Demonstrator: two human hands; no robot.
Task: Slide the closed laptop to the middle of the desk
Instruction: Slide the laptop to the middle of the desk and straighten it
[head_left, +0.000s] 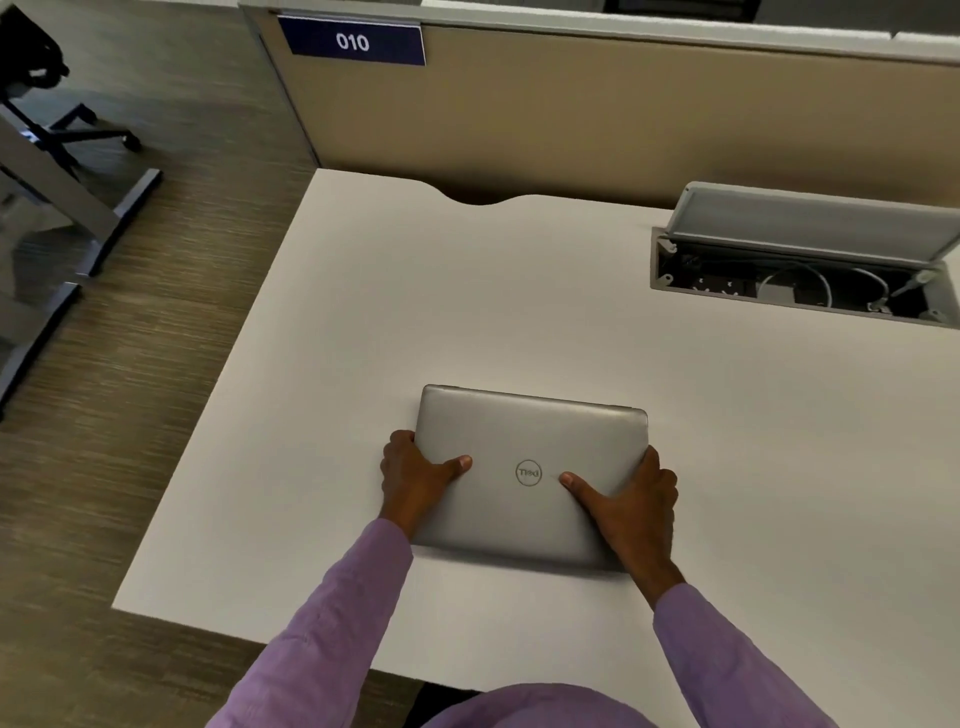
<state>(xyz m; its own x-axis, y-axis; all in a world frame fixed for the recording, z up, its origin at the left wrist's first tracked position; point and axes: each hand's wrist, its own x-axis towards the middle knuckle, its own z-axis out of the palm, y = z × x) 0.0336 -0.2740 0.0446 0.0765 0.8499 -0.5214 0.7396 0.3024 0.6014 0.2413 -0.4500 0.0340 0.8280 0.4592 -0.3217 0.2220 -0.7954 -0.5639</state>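
A closed silver laptop (530, 431) with a round logo on its lid lies flat on the white desk (395, 312), near the desk's front and a little left of its middle. My left hand (415, 478) grips the laptop's left edge, thumb resting on the lid and fingers wrapped over the side. My right hand (631, 504) holds the right edge the same way, thumb pointing toward the logo. Both purple sleeves reach in from the bottom of the view.
An open cable tray (800, 280) with a raised grey lid and cords inside is sunk into the desk at the back right. A tan partition (597, 114) with a "010" sign (353, 41) backs the desk. An office chair base (78, 130) stands on the floor at left.
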